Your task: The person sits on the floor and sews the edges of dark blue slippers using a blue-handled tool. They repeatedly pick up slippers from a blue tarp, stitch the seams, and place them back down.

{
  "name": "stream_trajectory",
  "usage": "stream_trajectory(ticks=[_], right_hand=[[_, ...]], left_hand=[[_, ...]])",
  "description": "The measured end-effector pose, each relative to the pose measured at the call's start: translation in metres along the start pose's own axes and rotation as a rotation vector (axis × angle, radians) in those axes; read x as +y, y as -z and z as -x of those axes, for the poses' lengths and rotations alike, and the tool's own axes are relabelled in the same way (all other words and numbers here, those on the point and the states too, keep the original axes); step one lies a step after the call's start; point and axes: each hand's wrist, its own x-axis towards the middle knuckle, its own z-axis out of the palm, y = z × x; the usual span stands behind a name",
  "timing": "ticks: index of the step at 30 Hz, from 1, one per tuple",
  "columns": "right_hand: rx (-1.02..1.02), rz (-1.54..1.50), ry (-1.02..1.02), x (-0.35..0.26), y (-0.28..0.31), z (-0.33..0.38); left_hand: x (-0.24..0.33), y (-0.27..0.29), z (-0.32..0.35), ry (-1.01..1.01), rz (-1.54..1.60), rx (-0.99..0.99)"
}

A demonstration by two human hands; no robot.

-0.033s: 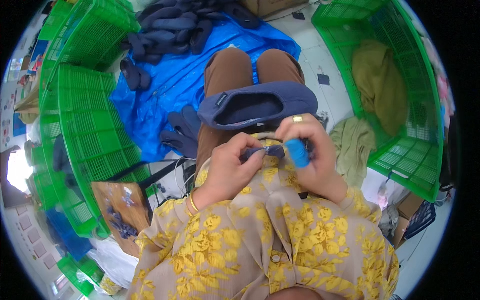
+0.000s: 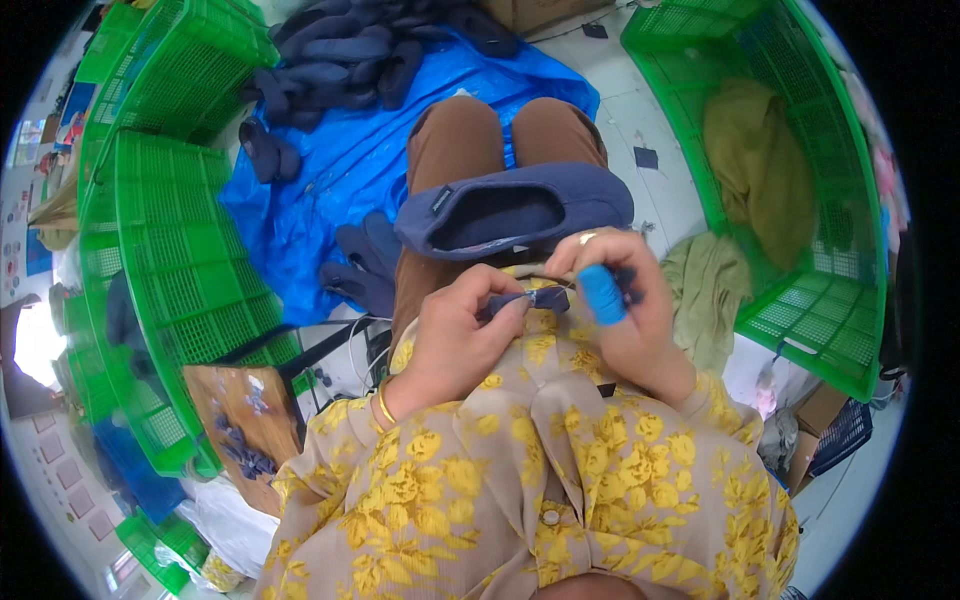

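Observation:
My left hand (image 2: 463, 325) pinches a small dark-blue fabric piece (image 2: 545, 299), bow-like and narrowed at its middle, just above my lap. To its right, my right hand (image 2: 630, 300) is closed, its fingertips pressed together near the piece's right end. What those fingertips hold is too small to make out. Bright-blue wrapping (image 2: 601, 294) shows around a finger of that hand. Across my thighs lies a navy cloth slipper (image 2: 590, 198) with its opening facing up, just beyond both hands.
Navy slippers (image 2: 345, 60) are heaped on a blue sheet (image 2: 310, 210). Green plastic crates (image 2: 175, 290) stand on the left, and another green crate (image 2: 700, 150) holds olive cloth (image 2: 760, 165) on the right. A wooden board (image 2: 240, 390) with fabric scraps (image 2: 248, 455) sits by my left elbow.
My right hand has turned slightly, its fingertips shifting a little left. My left hand, the fabric piece and the slipper are practically unmoved.

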Motion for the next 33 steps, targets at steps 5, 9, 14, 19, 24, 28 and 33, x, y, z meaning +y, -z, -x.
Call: stream_trajectory(ticks=[5,9,14,19,24,28,33], right_hand=[[0.171,-0.559,-0.244,-0.017,0.013,-0.002],[0.355,-0.754,-0.174,-0.035,0.094,-0.011],[0.688,-0.545,-0.017,-0.079,0.285,0.033],[0.912,-0.504,-0.096,-0.125,0.515,0.146],[1.091,-0.062,-0.064,-0.115,0.508,0.152],[0.849,0.780,0.001,-0.058,0.251,0.068],[-0.117,1.053,0.050,-0.027,0.055,0.026]], left_hand=[[0.004,0.009,-0.003,-0.021,-0.007,-0.116],[0.007,0.015,-0.003,-0.036,-0.033,-0.131],[0.010,0.024,-0.009,-0.172,-0.166,-0.120],[0.015,0.026,-0.022,-0.241,-0.161,-0.175],[0.028,0.005,-0.034,-0.280,-0.230,-0.222],[0.046,-0.007,-0.047,-0.203,-0.197,-0.254],[0.053,-0.016,-0.055,-0.101,-0.159,-0.336]])
